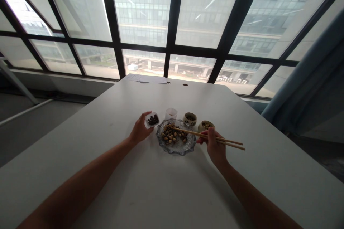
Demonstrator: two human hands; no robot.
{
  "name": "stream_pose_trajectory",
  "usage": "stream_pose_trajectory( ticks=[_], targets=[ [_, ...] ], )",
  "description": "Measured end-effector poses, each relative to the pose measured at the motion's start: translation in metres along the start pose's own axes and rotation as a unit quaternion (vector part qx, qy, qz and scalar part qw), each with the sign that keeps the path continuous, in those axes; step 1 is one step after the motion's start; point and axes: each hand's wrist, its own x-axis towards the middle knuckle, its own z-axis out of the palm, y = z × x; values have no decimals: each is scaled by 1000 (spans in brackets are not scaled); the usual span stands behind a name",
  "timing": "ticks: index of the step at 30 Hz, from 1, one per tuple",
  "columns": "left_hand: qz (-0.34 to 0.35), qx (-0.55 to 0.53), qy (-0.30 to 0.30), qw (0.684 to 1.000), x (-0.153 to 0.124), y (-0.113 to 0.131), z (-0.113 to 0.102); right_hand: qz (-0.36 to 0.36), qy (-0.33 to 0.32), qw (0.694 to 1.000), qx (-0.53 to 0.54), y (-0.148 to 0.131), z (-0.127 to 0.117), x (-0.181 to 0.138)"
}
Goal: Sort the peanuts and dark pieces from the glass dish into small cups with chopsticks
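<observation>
A: Start at the left. How is the left hand (139, 128) set?
B: Fingers and thumb grip a small white container (146, 123) by its sides; dark pieces lie inside. It is just beside the glass plate.
A: What comes next?
B: A translucent cup (171, 113) stands behind the glass plate (185, 147). That plate rests on the white table (150, 189), with mixed nuts (171, 138) heaped mostly toward its left and back.
A: And the bowls?
B: 2 of them: a dark-marked bowl (189, 123) behind the plate, then a pale bowl (200, 127) beside the right hand (215, 147), partly hidden.
A: That hand's grip?
B: Closed around 2 chopsticks (231, 142). Their tips reach the nuts; whether they pinch any, I cannot tell.
A: Farthest right?
B: A blue curtain (301, 82).
</observation>
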Motion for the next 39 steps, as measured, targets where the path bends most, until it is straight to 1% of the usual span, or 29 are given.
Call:
stream_pose_trajectory(
  ticks=[2, 4, 7, 10, 13, 17, 19, 21, 23, 25, 26, 28, 31, 33, 37, 38, 39],
  targets=[
    [-6, -1, 2, 1000, 0, 0, 0, -38, -16, 999, -36, -4, 0, -3],
    [-12, 0, 3, 1000, 0, 0, 0, -54, -28, 997, -48, -6, -1, -4],
    [-21, 7, 0, 1000, 0, 0, 1, -53, -31, 997, -47, -5, 0, -4],
    [-37, 36, 8, 999, 1, -2, 2, -33, -23, 999, -26, -2, 1, -2],
    [-77, 55, 10, 995, 2, -8, 2, 4, 2, 1000, 23, 0, 1, 2],
    [-146, 62, -40, 987, 11, -18, -7, 39, 58, 994, 87, 3, -2, 13],
    [-137, 69, -46, 987, 22, -18, -12, 47, 81, 990, 105, 6, -6, 18],
    [-92, 94, -36, 991, 39, -9, -11, 53, 93, 988, 112, 10, -9, 23],
    [-36, 135, -40, 989, 58, 6, -2, 56, 96, 987, 112, 15, -12, 26],
    [-15, 169, -79, 982, 77, 25, 15, 59, 94, 987, 112, 18, -13, 27],
    [-19, 182, -109, 977, 86, 33, 25, 61, 92, 987, 113, 20, -14, 27],
    [-59, 208, -168, 962, 99, 47, 44, 68, 83, 987, 122, 21, -15, 27],
    [-120, 224, -233, 938, 110, 59, 63, 78, 64, 985, 143, 21, -17, 30],
    [-124, 223, -242, 936, 112, 61, 66, 78, 69, 982, 157, 20, -20, 34],
    [-26, 224, -223, 948, 115, 60, 62, 62, 109, 977, 173, 15, -27, 44],
    [-17, 226, -227, 947, 116, 59, 60, 55, 115, 977, 172, 13, -29, 46],
    [-25, 230, -236, 944, 118, 58, 59, 49, 120, 977, 170, 12, -31, 49]
  ],
)
